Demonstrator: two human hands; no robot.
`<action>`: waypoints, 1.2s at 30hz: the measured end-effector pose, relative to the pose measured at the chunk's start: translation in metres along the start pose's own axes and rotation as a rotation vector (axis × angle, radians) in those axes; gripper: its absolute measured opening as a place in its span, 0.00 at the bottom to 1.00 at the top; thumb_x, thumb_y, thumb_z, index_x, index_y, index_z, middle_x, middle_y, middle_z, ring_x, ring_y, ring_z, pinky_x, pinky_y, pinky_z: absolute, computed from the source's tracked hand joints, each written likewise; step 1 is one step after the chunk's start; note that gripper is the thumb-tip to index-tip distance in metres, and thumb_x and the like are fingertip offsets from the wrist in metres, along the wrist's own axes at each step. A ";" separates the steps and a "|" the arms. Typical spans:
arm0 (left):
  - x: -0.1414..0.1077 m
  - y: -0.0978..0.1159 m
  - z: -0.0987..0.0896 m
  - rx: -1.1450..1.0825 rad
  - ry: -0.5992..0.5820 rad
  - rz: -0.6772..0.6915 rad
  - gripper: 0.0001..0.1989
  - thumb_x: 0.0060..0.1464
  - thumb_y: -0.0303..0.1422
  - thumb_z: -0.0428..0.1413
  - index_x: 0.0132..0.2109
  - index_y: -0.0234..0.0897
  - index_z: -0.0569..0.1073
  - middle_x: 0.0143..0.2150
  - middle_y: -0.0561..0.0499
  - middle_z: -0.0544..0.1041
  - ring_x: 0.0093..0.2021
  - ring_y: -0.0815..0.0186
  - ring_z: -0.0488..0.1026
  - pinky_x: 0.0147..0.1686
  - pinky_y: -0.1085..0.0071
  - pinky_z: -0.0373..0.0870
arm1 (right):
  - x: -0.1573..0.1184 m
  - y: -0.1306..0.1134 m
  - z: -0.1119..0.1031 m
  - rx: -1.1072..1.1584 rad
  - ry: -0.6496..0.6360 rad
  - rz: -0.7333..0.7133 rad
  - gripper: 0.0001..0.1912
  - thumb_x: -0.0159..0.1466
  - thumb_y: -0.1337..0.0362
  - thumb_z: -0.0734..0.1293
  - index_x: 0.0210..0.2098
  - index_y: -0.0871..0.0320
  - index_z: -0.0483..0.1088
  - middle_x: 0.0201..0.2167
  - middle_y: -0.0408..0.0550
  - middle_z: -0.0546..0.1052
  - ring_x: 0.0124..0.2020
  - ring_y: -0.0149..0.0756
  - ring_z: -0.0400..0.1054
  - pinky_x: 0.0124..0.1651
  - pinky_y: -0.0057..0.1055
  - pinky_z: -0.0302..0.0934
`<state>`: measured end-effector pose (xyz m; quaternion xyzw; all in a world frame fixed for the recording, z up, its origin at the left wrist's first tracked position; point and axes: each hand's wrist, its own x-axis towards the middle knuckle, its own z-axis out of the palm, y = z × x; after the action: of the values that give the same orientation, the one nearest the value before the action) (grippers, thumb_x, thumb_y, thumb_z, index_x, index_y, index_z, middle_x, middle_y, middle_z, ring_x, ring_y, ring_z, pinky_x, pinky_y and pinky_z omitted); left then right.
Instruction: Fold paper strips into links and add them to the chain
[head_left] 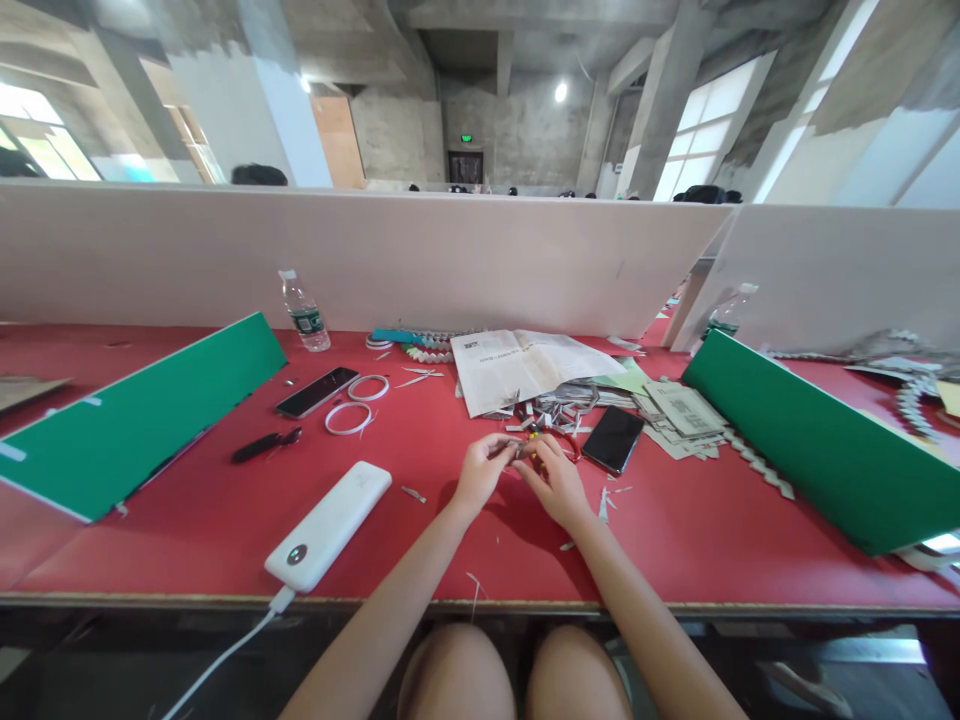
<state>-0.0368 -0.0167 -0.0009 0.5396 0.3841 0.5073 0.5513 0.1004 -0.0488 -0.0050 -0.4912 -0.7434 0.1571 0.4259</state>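
Observation:
My left hand (484, 466) and my right hand (556, 478) meet above the red table, fingertips pinched together. Between them is a small greyish piece (519, 452) that looks like folded paper; fingers hide most of it. Just beyond my fingers lies a heap of cut and folded paper strips (559, 408). A red loop-shaped handle (571, 446), perhaps of scissors, shows behind my right hand, partly covered. Sheets of printed newspaper (525, 365) lie over the heap's back. A dark phone (613, 439) rests to the right of my right hand.
A white power bank (330, 525) with a cable lies at left. Beyond it are another phone (317, 392), white rings (348, 418) and a black-handled tool (266, 445). Green dividers (150, 420) flank the place; a water bottle (306, 318) stands by the white partition (360, 260). Paper stacks (684, 412) lie right.

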 end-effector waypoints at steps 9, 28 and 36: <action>0.004 -0.003 -0.001 -0.120 -0.009 -0.054 0.17 0.42 0.34 0.62 0.41 0.32 0.74 0.42 0.43 0.78 0.44 0.58 0.74 0.47 0.61 0.68 | 0.000 0.003 0.001 -0.039 0.000 -0.053 0.12 0.63 0.66 0.57 0.45 0.56 0.64 0.48 0.53 0.66 0.39 0.36 0.66 0.38 0.30 0.62; -0.002 0.000 0.000 0.232 -0.054 0.162 0.16 0.55 0.39 0.51 0.44 0.34 0.75 0.39 0.45 0.78 0.37 0.63 0.74 0.35 0.70 0.71 | 0.000 0.007 -0.001 0.034 0.162 0.077 0.11 0.65 0.62 0.54 0.41 0.56 0.65 0.34 0.47 0.71 0.29 0.33 0.66 0.33 0.28 0.58; -0.007 0.006 0.003 0.351 0.000 0.284 0.11 0.51 0.37 0.55 0.39 0.36 0.74 0.37 0.47 0.76 0.36 0.65 0.72 0.31 0.74 0.69 | 0.001 0.009 0.000 -0.050 0.178 0.023 0.11 0.65 0.65 0.53 0.39 0.56 0.65 0.35 0.47 0.71 0.30 0.33 0.66 0.32 0.27 0.58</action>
<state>-0.0363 -0.0242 0.0041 0.6759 0.3867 0.5053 0.3718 0.1057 -0.0441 -0.0103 -0.5220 -0.7007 0.0990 0.4761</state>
